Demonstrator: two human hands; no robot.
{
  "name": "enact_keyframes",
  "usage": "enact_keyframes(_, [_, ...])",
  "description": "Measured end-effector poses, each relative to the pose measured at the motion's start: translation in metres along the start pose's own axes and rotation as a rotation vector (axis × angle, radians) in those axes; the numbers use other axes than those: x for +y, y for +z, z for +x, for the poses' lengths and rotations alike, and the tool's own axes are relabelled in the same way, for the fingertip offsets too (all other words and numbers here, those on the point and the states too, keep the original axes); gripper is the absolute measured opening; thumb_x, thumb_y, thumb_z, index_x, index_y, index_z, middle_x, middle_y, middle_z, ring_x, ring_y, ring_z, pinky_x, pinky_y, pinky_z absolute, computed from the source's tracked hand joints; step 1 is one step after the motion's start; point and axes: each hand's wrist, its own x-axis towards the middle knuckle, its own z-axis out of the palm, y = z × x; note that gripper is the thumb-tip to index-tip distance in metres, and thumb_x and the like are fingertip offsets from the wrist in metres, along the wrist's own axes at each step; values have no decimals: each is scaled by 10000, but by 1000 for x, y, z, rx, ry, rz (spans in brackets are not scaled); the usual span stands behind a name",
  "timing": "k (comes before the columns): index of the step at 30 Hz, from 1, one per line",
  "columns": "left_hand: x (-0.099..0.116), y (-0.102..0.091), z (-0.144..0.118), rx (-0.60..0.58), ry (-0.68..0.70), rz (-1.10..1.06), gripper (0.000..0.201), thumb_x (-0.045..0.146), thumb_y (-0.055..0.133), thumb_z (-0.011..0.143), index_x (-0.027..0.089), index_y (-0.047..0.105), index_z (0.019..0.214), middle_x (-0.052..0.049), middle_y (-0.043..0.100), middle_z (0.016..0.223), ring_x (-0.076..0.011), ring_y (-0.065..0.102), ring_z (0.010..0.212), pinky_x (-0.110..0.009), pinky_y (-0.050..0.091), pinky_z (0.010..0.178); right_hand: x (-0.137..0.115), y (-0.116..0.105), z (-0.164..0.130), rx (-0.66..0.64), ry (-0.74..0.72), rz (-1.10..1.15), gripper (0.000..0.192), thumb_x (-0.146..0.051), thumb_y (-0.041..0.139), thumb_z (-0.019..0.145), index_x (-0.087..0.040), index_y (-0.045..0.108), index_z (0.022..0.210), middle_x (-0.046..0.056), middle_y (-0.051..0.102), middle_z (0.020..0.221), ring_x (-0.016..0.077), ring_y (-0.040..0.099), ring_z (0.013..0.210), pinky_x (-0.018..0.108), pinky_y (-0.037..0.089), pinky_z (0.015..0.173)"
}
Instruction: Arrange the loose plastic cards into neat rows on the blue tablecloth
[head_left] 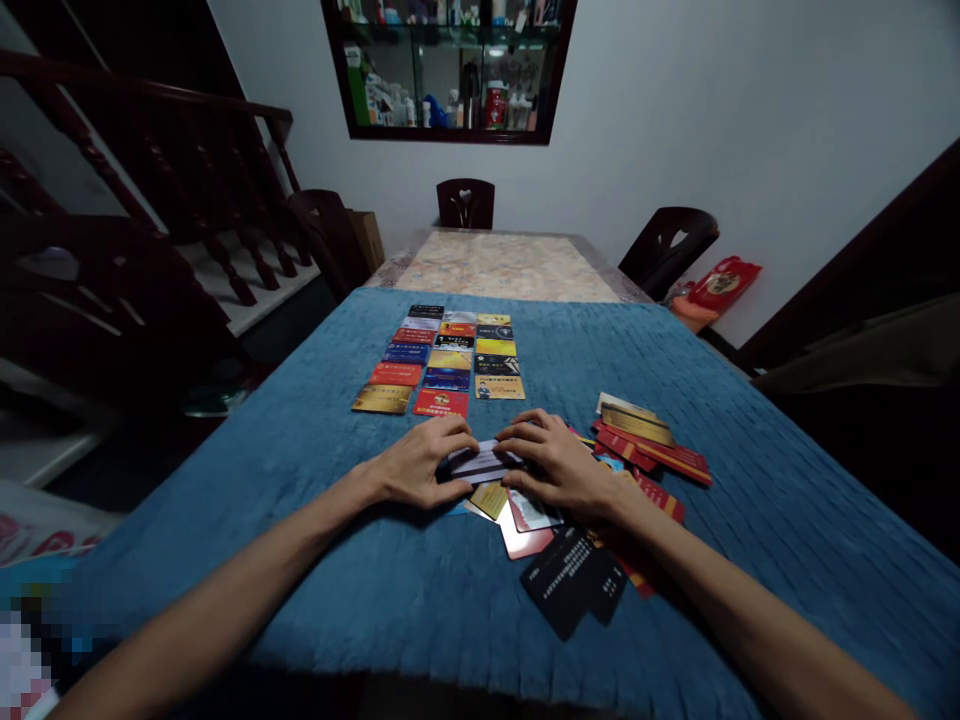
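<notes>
Both hands on crosswise card stack

card grid behind hands, loose cards right

Your bare forearms reach forward and converge. Your left hand and right hand lie palms down, knuckles raised, fingers curled inward, fingertips nearly meeting near the worktop's near edge.
</notes>
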Motion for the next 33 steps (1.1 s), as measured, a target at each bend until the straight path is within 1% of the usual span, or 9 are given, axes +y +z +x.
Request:
enact_keyframes(4, [0, 0, 0, 15, 1, -6, 299, 291, 649, 818, 140, 649, 1076, -115, 624, 1048, -227, 609, 941, -359, 519, 836, 4, 2, 0, 16, -12, -2, 338, -421, 575, 955, -198, 681, 1186, 104, 695, 1221, 292, 501, 1198, 488, 411, 958])
enact_keyframes(9, [-2, 2, -2, 46, 6, -34, 251, 285, 629, 832, 135, 667, 1030, -111, 641, 1014, -214, 619, 909, -349, 523, 808, 5, 2, 0, 32, -20, -12, 292, -394, 581, 954, -221, 703, 1156, 86, 717, 1181, 285, 515, 1231, 494, 400, 986])
enact_keyframes(13, [-3, 2, -2, 68, 10, -41, 217, 260, 605, 844, 140, 672, 1012, -101, 660, 985, -201, 628, 885, -341, 525, 799, 3, 1, 1, 78, -34, -30, 265, -372, 563, 967, -219, 716, 1119, 81, 740, 1108, 265, 556, 1165, 453, 420, 942])
enact_keyframes(21, [-2, 1, -3, 104, 15, -66, 183, 204, 575, 834, 139, 683, 967, -88, 687, 929, -194, 641, 847, -338, 530, 769, -1, 3, 4, 187, -78, -74, 223, -313, 534, 991, -206, 727, 1018, 71, 758, 945, 201, 617, 948, 364, 453, 806])
enact_keyframes(23, [-2, 1, -3, 107, 7, -74, 186, 210, 583, 829, 141, 686, 967, -88, 687, 933, -194, 642, 850, -338, 532, 770, 0, 3, 4, 187, -89, -69, 232, -321, 527, 993, -198, 724, 1011, 75, 757, 939, 200, 617, 920, 359, 453, 781])
enact_keyframes(27, [-3, 0, -3, 104, -15, -95, 197, 232, 611, 824, 145, 687, 983, -90, 684, 961, -200, 643, 876, -339, 535, 788, -1, 1, 3, 152, -75, -30, 249, -353, 525, 992, -195, 714, 1027, 81, 750, 968, 202, 618, 920, 365, 449, 783])
enact_keyframes(33, [-1, -2, -2, 94, -60, -108, 174, 215, 611, 822, 149, 689, 964, -73, 689, 954, -191, 649, 881, -309, 527, 794, -5, 0, 4, 154, -52, -12, 263, -348, 506, 1002, -176, 705, 1003, 83, 737, 933, 188, 609, 871, 341, 430, 764])
